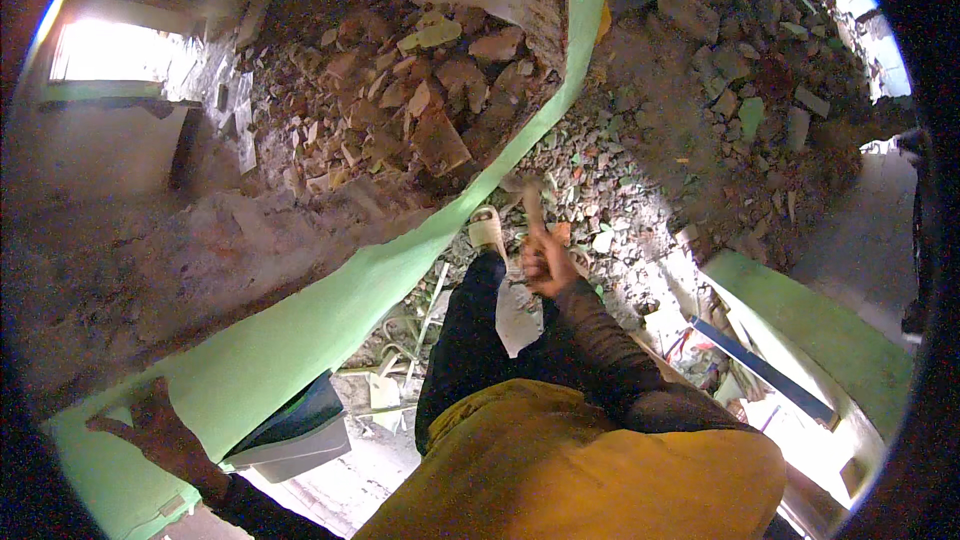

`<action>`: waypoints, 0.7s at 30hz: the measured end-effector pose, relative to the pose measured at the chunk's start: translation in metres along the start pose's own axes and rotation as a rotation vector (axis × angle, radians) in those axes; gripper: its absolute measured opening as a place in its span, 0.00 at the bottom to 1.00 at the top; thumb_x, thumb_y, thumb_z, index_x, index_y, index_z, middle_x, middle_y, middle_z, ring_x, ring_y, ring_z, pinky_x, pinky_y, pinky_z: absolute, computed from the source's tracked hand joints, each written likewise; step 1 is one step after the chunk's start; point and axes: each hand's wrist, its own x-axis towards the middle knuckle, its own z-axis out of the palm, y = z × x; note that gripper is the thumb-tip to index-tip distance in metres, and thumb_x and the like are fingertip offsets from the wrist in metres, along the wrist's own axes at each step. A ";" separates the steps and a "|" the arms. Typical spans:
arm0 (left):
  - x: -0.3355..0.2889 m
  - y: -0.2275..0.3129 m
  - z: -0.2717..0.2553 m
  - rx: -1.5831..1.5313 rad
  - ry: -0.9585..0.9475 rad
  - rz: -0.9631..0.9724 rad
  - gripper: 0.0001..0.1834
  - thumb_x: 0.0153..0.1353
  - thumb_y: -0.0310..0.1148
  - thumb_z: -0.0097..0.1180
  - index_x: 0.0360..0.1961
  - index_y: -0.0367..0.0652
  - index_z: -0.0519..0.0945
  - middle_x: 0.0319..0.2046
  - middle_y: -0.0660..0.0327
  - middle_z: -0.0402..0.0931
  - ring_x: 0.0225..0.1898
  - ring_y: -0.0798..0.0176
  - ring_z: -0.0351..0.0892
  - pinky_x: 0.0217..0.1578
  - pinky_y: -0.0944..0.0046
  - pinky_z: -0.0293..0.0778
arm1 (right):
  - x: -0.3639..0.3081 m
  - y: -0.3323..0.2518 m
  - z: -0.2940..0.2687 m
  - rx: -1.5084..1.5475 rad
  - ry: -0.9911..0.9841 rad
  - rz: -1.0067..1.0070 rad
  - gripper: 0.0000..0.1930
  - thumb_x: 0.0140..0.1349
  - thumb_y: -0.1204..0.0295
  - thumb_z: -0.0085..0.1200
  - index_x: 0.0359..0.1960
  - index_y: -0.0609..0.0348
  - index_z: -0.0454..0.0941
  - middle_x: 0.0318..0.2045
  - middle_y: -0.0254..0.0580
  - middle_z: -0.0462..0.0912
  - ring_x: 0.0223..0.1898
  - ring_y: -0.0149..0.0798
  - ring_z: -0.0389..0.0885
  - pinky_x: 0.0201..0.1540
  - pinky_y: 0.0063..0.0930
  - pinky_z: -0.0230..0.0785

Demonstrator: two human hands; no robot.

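My right hand [548, 262] is wrapped around the light wooden handle of a hammer [533, 206]. The hammer's blurred head is at the upper end, close to the green painted face of a broken wall [375, 290]; I cannot tell whether it touches. At the lower left, my left hand [165, 432] rests against that same green wall with its fingers spread, holding nothing. The wall's broken top is rough and brownish.
Rubble [440, 90] lies beyond the wall, and more broken masonry [730, 70] covers the ground ahead and right. My sandalled foot [487, 230] stands beside the wall. A grey bin-like container [300, 440] is near my left arm. A dark blue bar [765, 370] leans at right.
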 end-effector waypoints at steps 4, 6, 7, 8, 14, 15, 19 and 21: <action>0.003 -0.005 0.001 0.139 -0.050 0.046 0.59 0.52 0.25 0.66 0.71 0.44 0.31 0.36 0.61 0.77 0.37 0.65 0.72 0.50 0.62 0.69 | -0.017 -0.005 -0.110 0.560 0.478 -0.227 0.13 0.65 0.57 0.50 0.33 0.52 0.67 0.23 0.26 0.67 0.22 0.24 0.64 0.23 0.20 0.60; 0.003 -0.006 0.002 0.062 -0.004 0.004 0.59 0.52 0.25 0.66 0.71 0.43 0.31 0.36 0.60 0.77 0.37 0.64 0.72 0.51 0.63 0.69 | 0.007 0.006 -0.146 0.739 0.529 -0.302 0.13 0.65 0.57 0.50 0.30 0.51 0.66 0.23 0.27 0.68 0.22 0.25 0.65 0.24 0.22 0.62; 0.001 -0.006 0.003 -0.014 0.052 -0.047 0.58 0.52 0.25 0.66 0.71 0.42 0.32 0.35 0.60 0.77 0.37 0.64 0.72 0.51 0.63 0.69 | 0.025 0.013 -0.155 0.743 0.490 -0.315 0.13 0.65 0.57 0.50 0.29 0.51 0.66 0.23 0.27 0.68 0.22 0.26 0.65 0.23 0.22 0.63; 0.002 -0.006 0.003 -0.067 0.057 -0.045 0.58 0.53 0.26 0.65 0.71 0.42 0.32 0.35 0.59 0.77 0.37 0.64 0.72 0.51 0.63 0.69 | 0.047 0.021 -0.155 0.748 0.450 -0.327 0.13 0.64 0.58 0.50 0.27 0.50 0.65 0.22 0.27 0.68 0.21 0.26 0.65 0.23 0.23 0.63; 0.002 -0.008 -0.002 0.090 -0.023 -0.077 0.57 0.54 0.30 0.65 0.71 0.42 0.33 0.37 0.55 0.80 0.40 0.64 0.75 0.53 0.62 0.68 | 0.160 0.054 -0.007 0.694 0.263 -0.154 0.15 0.62 0.67 0.50 0.19 0.50 0.61 0.17 0.28 0.63 0.17 0.28 0.62 0.19 0.19 0.57; 0.004 -0.009 -0.003 0.327 -0.004 0.177 0.57 0.53 0.31 0.65 0.71 0.42 0.33 0.37 0.55 0.80 0.40 0.63 0.75 0.53 0.61 0.69 | 0.159 0.055 0.020 0.618 0.204 -0.119 0.16 0.62 0.68 0.50 0.18 0.50 0.60 0.16 0.28 0.62 0.16 0.28 0.60 0.18 0.18 0.55; 0.005 -0.011 -0.004 0.425 -0.054 0.260 0.59 0.53 0.31 0.66 0.71 0.43 0.31 0.38 0.55 0.80 0.40 0.62 0.77 0.50 0.61 0.71 | 0.088 0.033 0.043 0.332 -0.001 -0.208 0.17 0.64 0.65 0.51 0.18 0.47 0.60 0.16 0.24 0.59 0.15 0.25 0.58 0.16 0.16 0.50; 0.001 -0.008 -0.004 0.163 -0.051 0.039 0.59 0.53 0.31 0.66 0.71 0.44 0.31 0.38 0.54 0.80 0.40 0.61 0.78 0.50 0.62 0.71 | 0.036 0.016 0.007 0.340 0.123 0.015 0.18 0.66 0.61 0.50 0.19 0.46 0.59 0.15 0.23 0.55 0.15 0.23 0.54 0.16 0.15 0.47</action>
